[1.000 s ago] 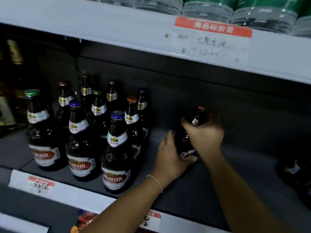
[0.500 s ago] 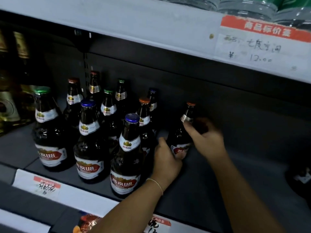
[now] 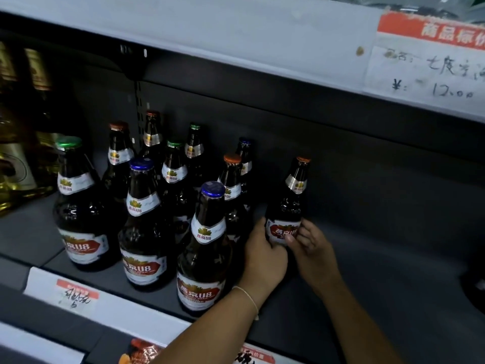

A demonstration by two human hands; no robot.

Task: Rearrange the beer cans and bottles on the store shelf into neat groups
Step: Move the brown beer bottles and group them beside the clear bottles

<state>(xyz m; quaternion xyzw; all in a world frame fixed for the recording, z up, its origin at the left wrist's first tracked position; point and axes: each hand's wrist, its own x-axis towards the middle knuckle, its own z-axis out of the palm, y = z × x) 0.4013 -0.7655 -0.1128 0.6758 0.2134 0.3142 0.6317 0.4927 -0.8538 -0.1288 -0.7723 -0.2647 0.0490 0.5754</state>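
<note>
A dark brown beer bottle with an orange cap [image 3: 290, 203] stands upright on the dark shelf [image 3: 380, 271], just right of a cluster of several similar bottles [image 3: 147, 222]. My left hand [image 3: 263, 256] wraps its base from the left. My right hand [image 3: 312, 248] touches the label from the right with thumb and fingertips. The cluster's bottles carry red and white labels and blue, green or orange caps. A blue-capped bottle [image 3: 206, 248] stands nearest the front edge, beside my left wrist.
Golden bottles [image 3: 18, 143] fill the far left of the shelf. A dark object [image 3: 475, 287] sits at the right edge. Price tags hang on the shelf lip below [image 3: 76, 295] and on the upper shelf edge [image 3: 430, 67]. Bare shelf lies right of my hands.
My right hand slid from the bottle's neck down to its label. The bottle moved left, closer to the cluster, and stands upright. The camera shifted nearer.
</note>
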